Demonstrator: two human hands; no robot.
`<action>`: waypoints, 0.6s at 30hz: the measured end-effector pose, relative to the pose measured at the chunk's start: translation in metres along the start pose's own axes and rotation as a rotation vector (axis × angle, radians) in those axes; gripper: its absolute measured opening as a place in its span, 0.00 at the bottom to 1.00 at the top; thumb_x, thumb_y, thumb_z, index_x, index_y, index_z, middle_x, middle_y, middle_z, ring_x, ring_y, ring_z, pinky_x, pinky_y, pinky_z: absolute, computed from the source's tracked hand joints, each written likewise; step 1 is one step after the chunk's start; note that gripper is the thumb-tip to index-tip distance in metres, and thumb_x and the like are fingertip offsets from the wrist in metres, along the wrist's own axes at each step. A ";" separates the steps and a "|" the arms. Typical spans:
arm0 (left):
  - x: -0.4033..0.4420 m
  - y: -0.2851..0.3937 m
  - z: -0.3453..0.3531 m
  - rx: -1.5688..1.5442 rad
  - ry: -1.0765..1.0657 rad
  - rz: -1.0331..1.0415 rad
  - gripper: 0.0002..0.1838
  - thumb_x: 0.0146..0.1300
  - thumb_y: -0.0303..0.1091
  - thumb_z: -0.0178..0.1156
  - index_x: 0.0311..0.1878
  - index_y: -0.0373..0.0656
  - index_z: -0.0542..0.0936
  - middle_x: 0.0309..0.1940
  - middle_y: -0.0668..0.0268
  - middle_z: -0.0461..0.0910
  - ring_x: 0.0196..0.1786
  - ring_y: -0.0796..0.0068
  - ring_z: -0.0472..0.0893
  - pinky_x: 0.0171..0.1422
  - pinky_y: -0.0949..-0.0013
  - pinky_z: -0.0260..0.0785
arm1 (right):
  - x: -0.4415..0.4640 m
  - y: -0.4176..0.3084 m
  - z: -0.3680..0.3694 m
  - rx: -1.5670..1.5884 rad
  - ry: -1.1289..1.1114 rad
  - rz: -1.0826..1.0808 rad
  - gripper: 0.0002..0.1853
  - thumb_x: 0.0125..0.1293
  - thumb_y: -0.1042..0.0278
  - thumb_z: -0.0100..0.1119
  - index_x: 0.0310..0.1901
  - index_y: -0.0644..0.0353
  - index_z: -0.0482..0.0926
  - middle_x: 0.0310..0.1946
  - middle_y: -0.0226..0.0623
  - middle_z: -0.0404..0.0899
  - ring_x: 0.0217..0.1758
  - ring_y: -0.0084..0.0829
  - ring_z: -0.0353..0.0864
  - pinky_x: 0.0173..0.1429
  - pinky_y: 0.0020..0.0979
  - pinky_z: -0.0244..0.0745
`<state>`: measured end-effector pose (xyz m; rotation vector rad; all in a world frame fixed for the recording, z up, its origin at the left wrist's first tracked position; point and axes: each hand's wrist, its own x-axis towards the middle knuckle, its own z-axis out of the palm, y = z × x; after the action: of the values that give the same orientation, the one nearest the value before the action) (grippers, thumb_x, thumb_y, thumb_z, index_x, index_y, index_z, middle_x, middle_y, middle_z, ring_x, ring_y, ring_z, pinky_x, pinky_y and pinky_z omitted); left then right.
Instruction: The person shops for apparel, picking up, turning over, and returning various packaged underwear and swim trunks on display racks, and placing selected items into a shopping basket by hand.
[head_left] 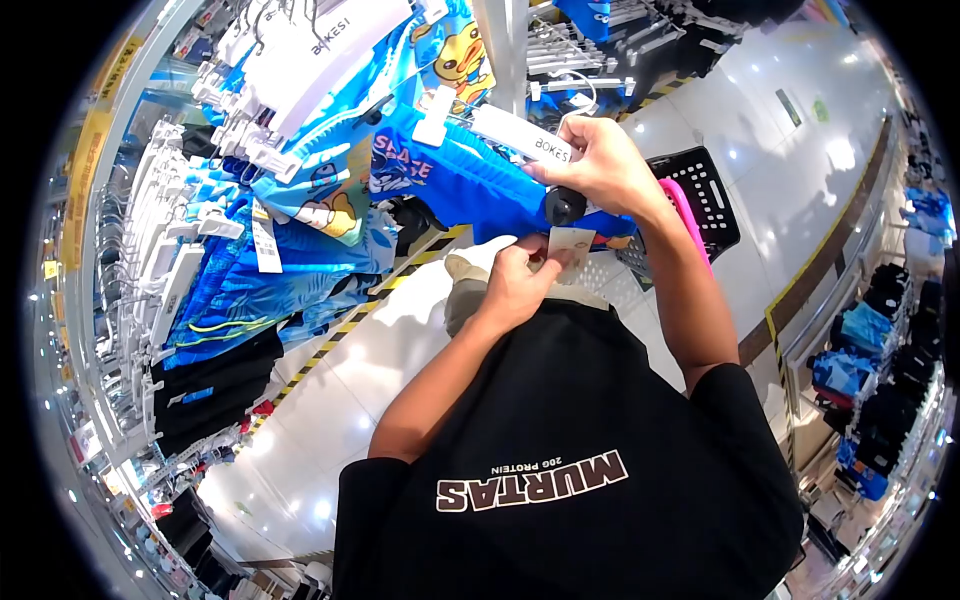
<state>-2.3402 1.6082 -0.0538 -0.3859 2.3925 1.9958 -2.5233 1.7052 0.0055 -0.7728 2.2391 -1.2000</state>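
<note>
My right hand [605, 165] is closed around the end of a white hanger [500, 132] printed BOKESI. Bright blue shorts [460, 175] with cartoon-style lettering hang from its clips. A round black security tag [565, 207] sits on the shorts just under my right fingers. Below, my left hand [522, 283] pinches a pale paper tag [569, 247] near the hem, its fingertips partly hidden behind the tag and cloth.
On the left, a rack holds many white hangers [165, 230] with blue printed shorts [250, 270] and black garments [210, 395]. A black shopping basket [715, 200] with a pink handle [688, 222] stands beyond my right forearm. More clothing racks [870, 350] line the right side.
</note>
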 end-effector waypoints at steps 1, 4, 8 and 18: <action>0.001 0.005 -0.004 -0.070 -0.114 -0.097 0.18 0.67 0.36 0.68 0.53 0.33 0.80 0.39 0.60 0.85 0.42 0.74 0.84 0.49 0.67 0.75 | 0.000 0.002 -0.001 0.020 0.012 0.024 0.20 0.54 0.58 0.82 0.30 0.62 0.78 0.22 0.25 0.75 0.26 0.14 0.69 0.27 0.24 0.64; -0.016 0.005 0.002 -0.579 -0.143 -0.191 0.14 0.75 0.34 0.61 0.50 0.30 0.81 0.36 0.65 0.86 0.38 0.84 0.82 0.43 0.76 0.75 | -0.002 0.010 -0.010 -0.043 0.069 0.093 0.26 0.48 0.47 0.80 0.32 0.65 0.83 0.23 0.39 0.83 0.26 0.28 0.82 0.34 0.33 0.76; -0.022 -0.028 0.011 -0.511 -0.107 -0.137 0.12 0.77 0.33 0.58 0.49 0.32 0.81 0.38 0.67 0.85 0.39 0.83 0.81 0.46 0.75 0.75 | -0.008 0.008 -0.015 -0.163 0.120 0.018 0.26 0.49 0.47 0.80 0.36 0.61 0.82 0.25 0.41 0.83 0.28 0.35 0.85 0.37 0.37 0.77; -0.035 -0.038 -0.015 -0.136 0.098 -0.235 0.14 0.72 0.35 0.62 0.53 0.33 0.82 0.42 0.61 0.87 0.46 0.74 0.85 0.51 0.71 0.76 | 0.028 -0.083 -0.019 -0.551 0.199 -0.756 0.18 0.47 0.57 0.79 0.34 0.56 0.81 0.29 0.35 0.82 0.36 0.41 0.84 0.42 0.40 0.78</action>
<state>-2.2967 1.5944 -0.0828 -0.7463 2.1483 2.0802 -2.5350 1.6600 0.0819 -1.9142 2.5620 -0.9636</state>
